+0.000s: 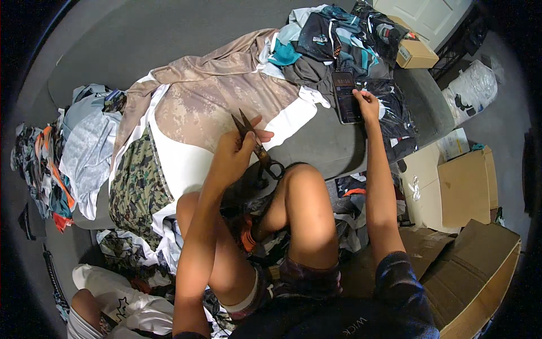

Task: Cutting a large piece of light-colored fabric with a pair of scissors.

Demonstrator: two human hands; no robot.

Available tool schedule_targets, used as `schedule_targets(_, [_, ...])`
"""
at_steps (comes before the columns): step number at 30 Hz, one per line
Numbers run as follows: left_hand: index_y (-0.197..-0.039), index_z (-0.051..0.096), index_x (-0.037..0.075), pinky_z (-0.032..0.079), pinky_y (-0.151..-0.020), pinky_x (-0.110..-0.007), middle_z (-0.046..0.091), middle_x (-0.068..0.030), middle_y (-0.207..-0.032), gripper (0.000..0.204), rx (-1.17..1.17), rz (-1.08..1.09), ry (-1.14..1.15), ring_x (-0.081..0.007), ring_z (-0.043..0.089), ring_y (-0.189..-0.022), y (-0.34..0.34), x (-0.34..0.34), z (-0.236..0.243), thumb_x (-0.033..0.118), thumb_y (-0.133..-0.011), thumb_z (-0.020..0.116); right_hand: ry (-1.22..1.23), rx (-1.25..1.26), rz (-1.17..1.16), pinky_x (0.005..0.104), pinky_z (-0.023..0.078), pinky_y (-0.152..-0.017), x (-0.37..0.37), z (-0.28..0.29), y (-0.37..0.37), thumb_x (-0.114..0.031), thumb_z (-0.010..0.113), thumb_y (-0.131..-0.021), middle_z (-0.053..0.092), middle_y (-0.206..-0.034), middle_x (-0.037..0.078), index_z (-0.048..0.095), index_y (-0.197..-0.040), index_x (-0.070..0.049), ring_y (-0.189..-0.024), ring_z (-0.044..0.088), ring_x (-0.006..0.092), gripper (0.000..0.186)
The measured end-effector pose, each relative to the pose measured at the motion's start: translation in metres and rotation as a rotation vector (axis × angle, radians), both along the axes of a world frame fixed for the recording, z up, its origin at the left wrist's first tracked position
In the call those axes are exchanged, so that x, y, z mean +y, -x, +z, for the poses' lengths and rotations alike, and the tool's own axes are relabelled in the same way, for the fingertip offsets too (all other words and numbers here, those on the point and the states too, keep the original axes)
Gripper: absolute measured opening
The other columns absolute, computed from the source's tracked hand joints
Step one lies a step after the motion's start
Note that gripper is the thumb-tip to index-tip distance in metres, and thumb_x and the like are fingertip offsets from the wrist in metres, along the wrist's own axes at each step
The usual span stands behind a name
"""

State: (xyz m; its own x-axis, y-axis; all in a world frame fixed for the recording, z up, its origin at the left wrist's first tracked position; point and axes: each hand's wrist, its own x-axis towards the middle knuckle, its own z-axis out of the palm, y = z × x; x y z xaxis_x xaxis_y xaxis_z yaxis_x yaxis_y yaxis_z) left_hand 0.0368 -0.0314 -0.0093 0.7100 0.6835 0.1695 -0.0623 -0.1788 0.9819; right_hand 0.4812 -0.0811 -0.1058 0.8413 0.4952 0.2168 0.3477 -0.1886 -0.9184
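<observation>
One phone (346,104), perhaps three cartons (466,189)

Across the middle of the frame stretches a couch (322,150), and I see a large garment (226,99) spread over it, left of centre. A heap of clothes (87,141) sits on its left end; another pile (322,42) lies at the top, behind the garment. Right of that pile, a small box (418,55) rests near a door (426,17) at the upper right. Below the pile lies a phone (346,110), the right hand (368,104) at its right edge, with plastic-wrapped packages (392,107) just beyond. The left hand (237,150), near the centre, has scissors (261,152) in front of the couch's near edge. A bagged bundle (473,90) stands at the far right, above an open box (466,186); a larger carton (471,274) fills the lower right.
</observation>
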Motion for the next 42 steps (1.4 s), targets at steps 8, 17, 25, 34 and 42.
schedule_targets(8, [-0.128, 0.047, -0.007, 0.053, -0.073, -0.029, 0.066, -0.0157, -0.102, 0.037, -0.009, -0.005, -0.002, -0.0201, 0.062, -0.089, -0.002, 0.001, -0.003, 0.011, -0.097, 0.036, 0.056, -0.052, -0.016, 0.0273, 0.048, -0.070, -0.002, -0.002, -0.007, -0.042, 0.077, -0.068, 0.067, -0.086, 0.012, 0.067, -0.095, 0.001, -0.074, 0.061, 0.0195, 0.052])
schedule_targets(17, [-0.127, 0.048, -0.007, 0.053, -0.072, -0.029, 0.066, -0.0161, -0.102, 0.037, -0.001, -0.001, 0.008, -0.0201, 0.061, -0.089, 0.000, 0.001, -0.002, 0.012, -0.098, 0.037, -0.003, -0.034, -0.008, 0.0191, 0.041, -0.062, 0.000, 0.002, 0.004, -0.029, 0.077, -0.075, 0.059, -0.076, 0.003, 0.064, -0.087, 0.001, -0.066, 0.050, 0.0097, 0.035])
schedule_targets(25, [-0.127, 0.048, -0.007, 0.053, -0.072, -0.029, 0.066, -0.0159, -0.102, 0.036, -0.007, -0.012, 0.033, -0.0199, 0.061, -0.089, 0.000, 0.000, -0.001, 0.011, -0.098, 0.036, 0.014, -0.083, -0.033, 0.0192, 0.041, -0.063, 0.002, -0.005, -0.002, -0.027, 0.076, -0.076, 0.060, -0.076, 0.003, 0.064, -0.088, 0.001, -0.066, 0.050, 0.0099, 0.033])
schedule_targets(34, [-0.126, 0.049, -0.006, 0.053, -0.072, -0.029, 0.066, -0.0155, -0.102, 0.036, 0.004, 0.005, 0.028, -0.0197, 0.061, -0.088, 0.000, -0.001, 0.001, 0.011, -0.098, 0.036, 0.016, -0.070, -0.033, 0.0183, 0.040, -0.062, 0.001, -0.004, -0.004, -0.031, 0.074, -0.078, 0.059, -0.076, 0.002, 0.065, -0.085, -0.001, -0.066, 0.050, 0.0091, 0.032])
schedule_targets(42, [-0.125, 0.050, -0.006, 0.052, -0.074, -0.029, 0.066, -0.0150, -0.101, 0.035, -0.003, 0.008, 0.023, -0.0195, 0.061, -0.089, -0.002, -0.001, 0.003, 0.012, -0.098, 0.036, -0.042, -0.047, -0.001, 0.0176, 0.038, -0.061, 0.000, -0.004, -0.007, -0.033, 0.071, -0.081, 0.058, -0.074, -0.001, 0.065, -0.083, -0.003, -0.065, 0.048, 0.0079, 0.030])
